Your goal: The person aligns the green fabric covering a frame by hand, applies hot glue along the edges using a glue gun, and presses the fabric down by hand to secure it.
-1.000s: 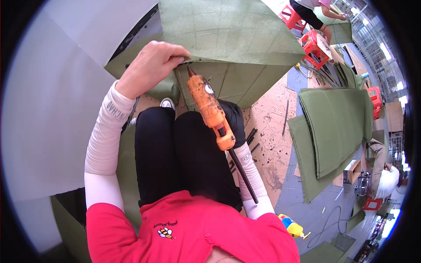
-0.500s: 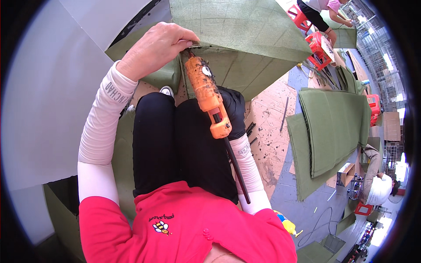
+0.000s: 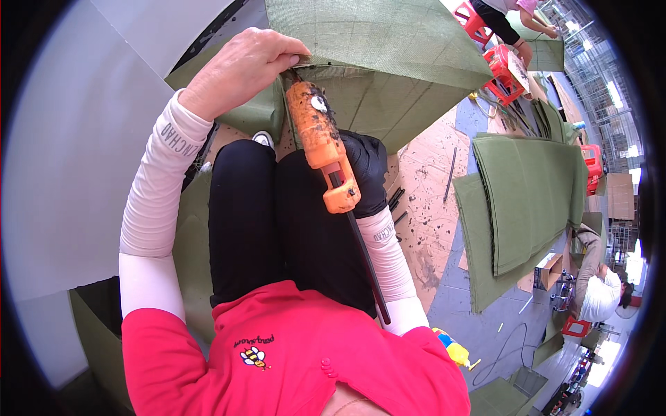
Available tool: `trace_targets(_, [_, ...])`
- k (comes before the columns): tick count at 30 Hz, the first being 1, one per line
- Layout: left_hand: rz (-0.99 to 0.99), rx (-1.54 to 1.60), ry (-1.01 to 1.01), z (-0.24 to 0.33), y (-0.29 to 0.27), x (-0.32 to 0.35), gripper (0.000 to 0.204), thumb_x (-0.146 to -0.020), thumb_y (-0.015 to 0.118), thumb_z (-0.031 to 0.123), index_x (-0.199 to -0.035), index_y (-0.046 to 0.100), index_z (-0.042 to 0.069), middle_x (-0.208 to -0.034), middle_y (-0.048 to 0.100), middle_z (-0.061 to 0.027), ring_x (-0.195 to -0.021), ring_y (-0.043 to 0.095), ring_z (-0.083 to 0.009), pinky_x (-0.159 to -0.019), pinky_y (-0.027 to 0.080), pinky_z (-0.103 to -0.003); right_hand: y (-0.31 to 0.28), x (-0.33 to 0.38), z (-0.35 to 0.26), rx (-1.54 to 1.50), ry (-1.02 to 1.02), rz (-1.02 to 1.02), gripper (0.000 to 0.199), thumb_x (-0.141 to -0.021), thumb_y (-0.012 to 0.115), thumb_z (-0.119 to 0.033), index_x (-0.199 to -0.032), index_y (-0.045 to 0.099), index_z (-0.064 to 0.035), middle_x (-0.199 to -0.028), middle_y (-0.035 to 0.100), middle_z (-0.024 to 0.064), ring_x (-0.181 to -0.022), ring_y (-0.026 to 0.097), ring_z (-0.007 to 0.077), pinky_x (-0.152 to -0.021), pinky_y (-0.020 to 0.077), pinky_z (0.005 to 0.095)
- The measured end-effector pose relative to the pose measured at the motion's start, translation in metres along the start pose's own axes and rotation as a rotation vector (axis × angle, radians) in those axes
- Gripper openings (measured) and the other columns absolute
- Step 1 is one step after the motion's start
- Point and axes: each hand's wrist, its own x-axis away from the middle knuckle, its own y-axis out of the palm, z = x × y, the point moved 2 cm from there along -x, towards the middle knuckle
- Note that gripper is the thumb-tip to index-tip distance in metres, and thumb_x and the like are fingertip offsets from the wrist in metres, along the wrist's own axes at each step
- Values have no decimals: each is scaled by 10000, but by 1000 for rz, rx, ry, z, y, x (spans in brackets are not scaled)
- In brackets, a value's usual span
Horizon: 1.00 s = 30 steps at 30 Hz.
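Note:
My bare left hand (image 3: 251, 71) pinches the near edge of a green woven-mesh panel (image 3: 378, 35) between thumb and fingers. An orange glue gun (image 3: 313, 127), smeared with black residue, points away from me, its tip just under those fingers at the panel edge. A long black glue stick (image 3: 368, 267) sticks out of its back end toward my body. My right hand (image 3: 368, 170), in a black glove, grips the gun from the right; the body of the gun hides most of its fingers. Another green face (image 3: 378, 104) of the piece hangs below the edge.
Stacked green sheets (image 3: 534, 201) lie to the right, past stained cardboard (image 3: 430, 180) strewn with black bits. A yellow-and-blue bottle (image 3: 454, 350) lies by my right elbow. Red stools (image 3: 503, 73) and two people stand farther off. A pale wall (image 3: 69, 159) rises on the left.
Both hands and the glue gun have shifted slightly left and away from me along the panel edge. Both grips look the same.

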Motion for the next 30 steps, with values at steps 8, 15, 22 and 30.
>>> trace_targets(8, [1,-16,0,0,0,1,203,-900,564,127,-1012,679,1,-883,674,-187,-856,636,-354,-787,499,-402,1,0,-6,29,-5,19,357,-701,704,-244,-1017,630,-96,-939,660,54,-848,625,251,-800,437,374])
trace_targets(15, [35,-10,44,-1,0,1,204,-898,565,127,-1005,676,-7,-888,673,-191,-858,634,-356,-786,497,-407,5,1,-7,28,-8,10,364,-693,711,-251,-1014,633,-98,-925,655,49,-828,621,253,-782,434,374])
trace_targets(22, [5,-24,4,-1,0,2,210,-899,560,128,-1007,680,-7,-879,672,-197,-854,634,-358,-788,496,-411,4,0,-10,-9,-22,51,342,-681,715,-230,-984,636,-94,-879,648,52,-790,625,246,-754,438,372])
trace_targets(30, [-21,-30,-42,4,-2,1,217,-898,556,129,-1014,676,-9,-891,672,-199,-861,633,-364,-790,496,-412,4,5,-5,13,-7,85,308,-667,712,-222,-941,637,-100,-819,635,44,-728,617,239,-713,434,367])
